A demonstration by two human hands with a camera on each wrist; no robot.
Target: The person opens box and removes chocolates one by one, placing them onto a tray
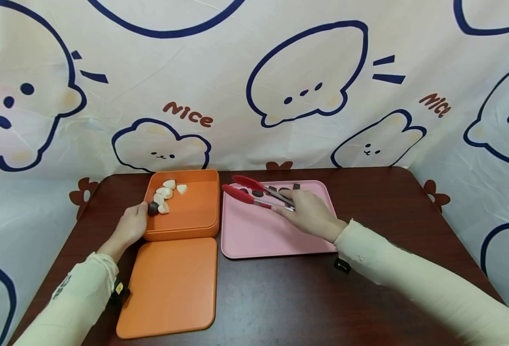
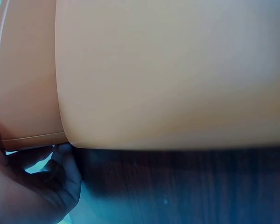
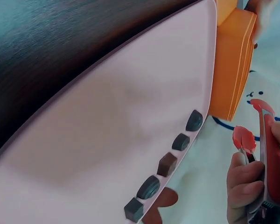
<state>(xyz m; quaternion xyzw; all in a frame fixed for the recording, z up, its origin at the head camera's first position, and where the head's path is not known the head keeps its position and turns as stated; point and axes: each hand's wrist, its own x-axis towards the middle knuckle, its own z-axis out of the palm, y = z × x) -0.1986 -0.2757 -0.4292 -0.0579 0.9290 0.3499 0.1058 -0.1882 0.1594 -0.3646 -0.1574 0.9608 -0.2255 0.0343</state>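
Observation:
My left hand (image 1: 130,226) grips the left wall of an open orange box (image 1: 196,206), thumb near the rim. In the left wrist view its fingers (image 2: 71,175) curl at the box's edge. Inside the box lie several cream-white chocolates (image 1: 164,192) and one dark chocolate (image 1: 152,208) beside the left wall. My right hand (image 1: 309,214) holds red-tipped metal tongs (image 1: 238,194) above a pink tray (image 1: 254,235), pointing left toward the box. The tong tips stand apart with nothing between them. Along the tray's far edge sits a row of several dark chocolates (image 3: 167,164), partly hidden by the tongs in the head view.
An orange lid (image 1: 172,288) lies flat in front of the box, near the left forearm. The pink tray sits close to the box's right side. Everything rests on a dark brown table (image 1: 302,298), with a printed curtain (image 1: 237,144) rising behind it.

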